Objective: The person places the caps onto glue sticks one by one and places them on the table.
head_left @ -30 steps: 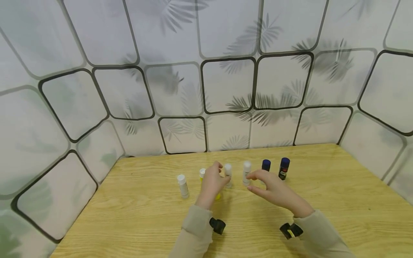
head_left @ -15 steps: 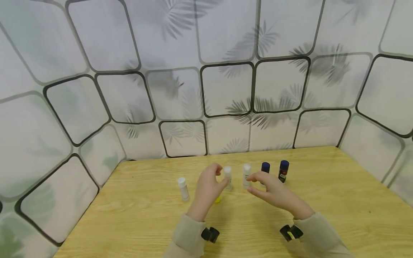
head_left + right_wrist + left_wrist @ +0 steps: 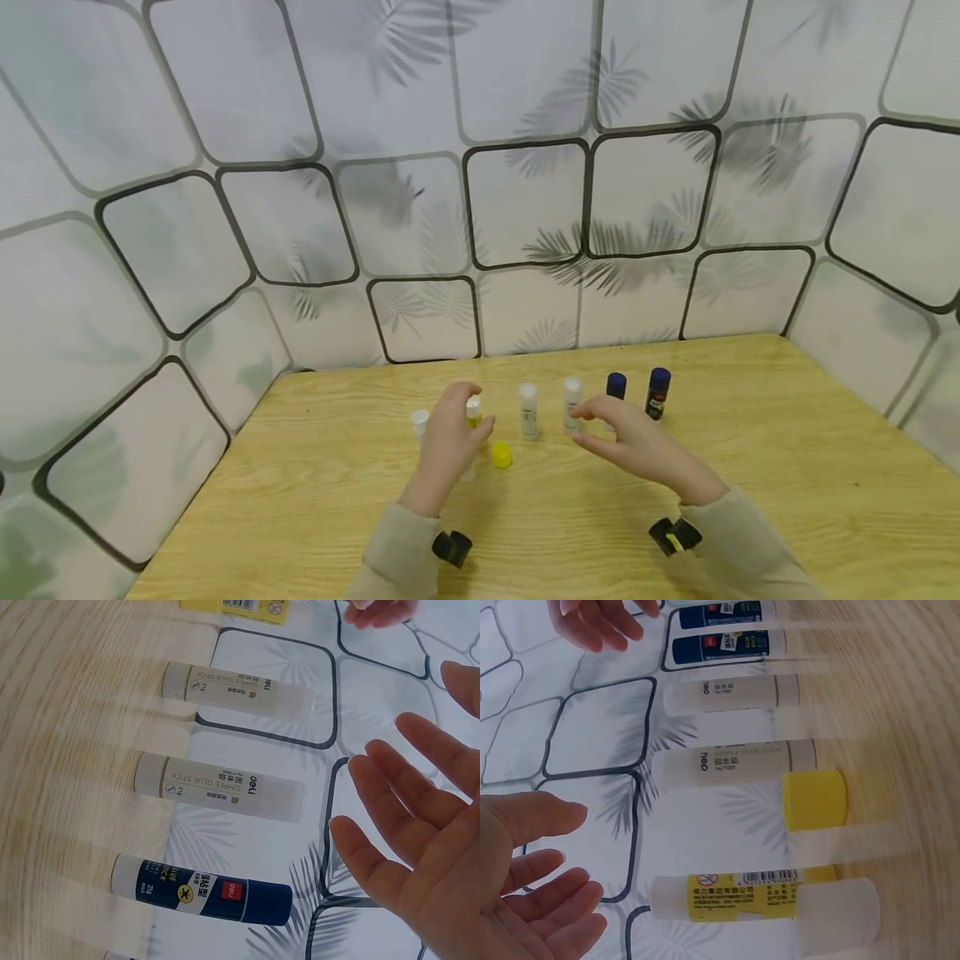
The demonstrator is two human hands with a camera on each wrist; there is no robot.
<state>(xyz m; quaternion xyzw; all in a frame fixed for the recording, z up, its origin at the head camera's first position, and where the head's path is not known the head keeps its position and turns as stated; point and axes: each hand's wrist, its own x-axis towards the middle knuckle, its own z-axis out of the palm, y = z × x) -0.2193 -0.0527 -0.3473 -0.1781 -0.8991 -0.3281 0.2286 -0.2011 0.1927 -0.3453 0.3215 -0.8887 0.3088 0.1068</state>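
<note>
My left hand (image 3: 450, 446) hovers, with bent, spread fingers and nothing in it, near a yellow glue stick (image 3: 742, 896) with a white top. Behind that hand, the leftmost white glue stick (image 3: 420, 419) is partly hidden. A yellow cap (image 3: 502, 455) stands on the table right of the hand; a whitish cap-like cylinder (image 3: 838, 916) is in front of the yellow stick. My right hand (image 3: 633, 446), also holding nothing, is beside a white glue stick (image 3: 221, 787) and partly covers a dark blue glue stick (image 3: 616, 386) in the head view.
Another white glue stick (image 3: 528, 412) stands upright mid-row, and a second dark blue one (image 3: 658, 393) ends the row on the right. They stand on a wood-grain table (image 3: 300, 500). Patterned curtain-like walls (image 3: 420, 217) enclose its back and sides.
My left hand has moved left, away from the mid-row white glue stick. The yellow cap now shows fully, while the leftmost stick has become partly covered. My right hand stays nearly in place.
</note>
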